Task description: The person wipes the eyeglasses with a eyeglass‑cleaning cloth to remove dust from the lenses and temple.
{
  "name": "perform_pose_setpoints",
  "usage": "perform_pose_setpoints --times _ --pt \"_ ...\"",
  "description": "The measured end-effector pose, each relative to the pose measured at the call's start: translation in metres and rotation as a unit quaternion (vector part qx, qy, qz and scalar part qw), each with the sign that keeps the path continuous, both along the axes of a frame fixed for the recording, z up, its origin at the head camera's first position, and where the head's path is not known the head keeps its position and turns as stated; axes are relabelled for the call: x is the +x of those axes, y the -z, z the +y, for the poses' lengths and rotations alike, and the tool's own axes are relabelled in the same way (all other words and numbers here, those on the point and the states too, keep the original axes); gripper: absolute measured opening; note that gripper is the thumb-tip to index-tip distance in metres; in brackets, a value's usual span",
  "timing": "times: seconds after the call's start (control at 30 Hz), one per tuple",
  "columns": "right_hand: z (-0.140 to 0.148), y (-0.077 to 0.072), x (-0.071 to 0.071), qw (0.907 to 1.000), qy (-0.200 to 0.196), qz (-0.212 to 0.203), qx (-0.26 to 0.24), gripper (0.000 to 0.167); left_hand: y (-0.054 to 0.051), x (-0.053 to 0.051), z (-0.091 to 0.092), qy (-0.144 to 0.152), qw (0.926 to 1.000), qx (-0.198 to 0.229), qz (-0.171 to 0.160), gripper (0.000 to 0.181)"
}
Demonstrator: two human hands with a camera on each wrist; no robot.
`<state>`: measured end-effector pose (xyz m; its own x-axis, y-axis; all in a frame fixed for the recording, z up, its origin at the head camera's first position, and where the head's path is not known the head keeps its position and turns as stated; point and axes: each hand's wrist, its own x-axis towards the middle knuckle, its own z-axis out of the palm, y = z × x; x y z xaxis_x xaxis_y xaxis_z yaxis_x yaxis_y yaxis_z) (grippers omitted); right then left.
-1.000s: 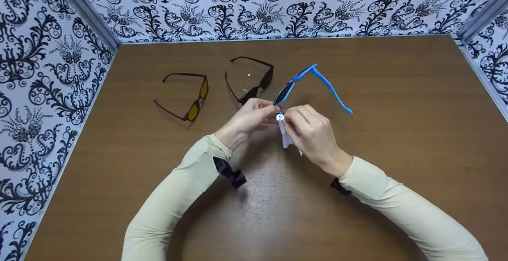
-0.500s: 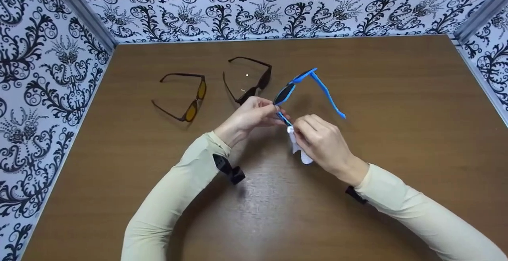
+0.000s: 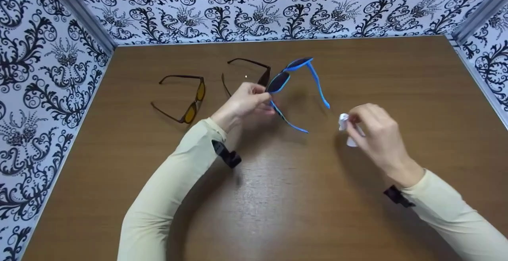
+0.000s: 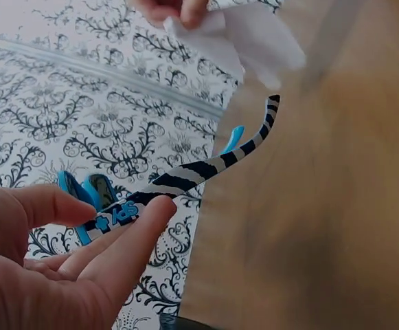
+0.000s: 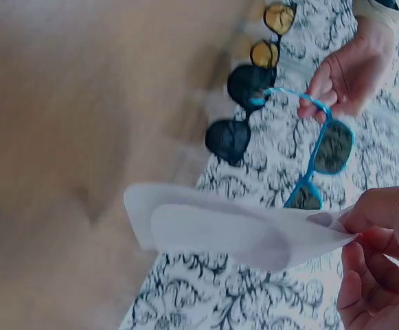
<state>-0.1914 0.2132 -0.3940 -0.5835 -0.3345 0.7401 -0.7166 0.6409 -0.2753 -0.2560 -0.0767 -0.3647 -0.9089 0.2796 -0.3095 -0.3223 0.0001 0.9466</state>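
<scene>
My left hand (image 3: 245,104) pinches a pair of blue-framed sunglasses (image 3: 279,81) near one hinge, above the table. In the left wrist view the thumb and fingers grip the base of a black-and-white striped temple (image 4: 192,172) with blue lettering. Both temples are unfolded and the dark lenses face away. To the right, apart from the glasses, my right hand (image 3: 379,136) pinches a thin white cloth or wipe (image 3: 343,122) between thumb and fingertips. The cloth (image 5: 220,230) hangs folded from the fingers in the right wrist view.
Black sunglasses (image 3: 263,77) lie unfolded behind my left hand, which partly hides them. Further left lie dark-framed glasses with yellow lenses (image 3: 190,112). The brown table (image 3: 278,205) ends at patterned walls (image 3: 262,7) at the back and sides.
My right hand has drawn the white cloth off the blue sunglasses' temple and away to the right. The left hand has raised the glasses slightly and moved them a little leftward.
</scene>
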Motion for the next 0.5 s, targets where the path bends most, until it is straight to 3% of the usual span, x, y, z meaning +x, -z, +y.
perform_pose_setpoints --times 0.17,0.23,0.27,0.33,0.37,0.5 --pt "0.013 -0.006 0.001 0.9995 0.018 -0.014 -0.021 0.019 -0.008 -0.016 0.013 -0.009 0.9943 -0.075 0.076 0.010" --pt "0.015 -0.006 0.002 0.9993 0.025 -0.017 -0.021 0.018 -0.011 -0.021 0.019 0.002 0.9863 -0.121 0.112 0.012" --pt "0.016 -0.007 0.002 0.9992 0.029 -0.019 -0.021 0.017 -0.012 -0.023 0.022 0.009 0.9786 -0.153 0.137 0.012" --pt "0.018 -0.007 0.003 0.9988 0.038 -0.022 -0.022 0.016 -0.014 -0.027 0.028 0.031 0.9526 -0.228 0.199 0.012" --pt "0.019 -0.007 0.004 0.9986 0.042 -0.024 -0.022 0.015 -0.014 -0.028 0.031 0.041 0.9351 -0.266 0.231 0.012" --pt "0.021 -0.005 0.006 0.9978 0.054 -0.027 -0.027 0.014 -0.016 -0.032 0.044 0.076 0.8538 -0.388 0.338 0.009"
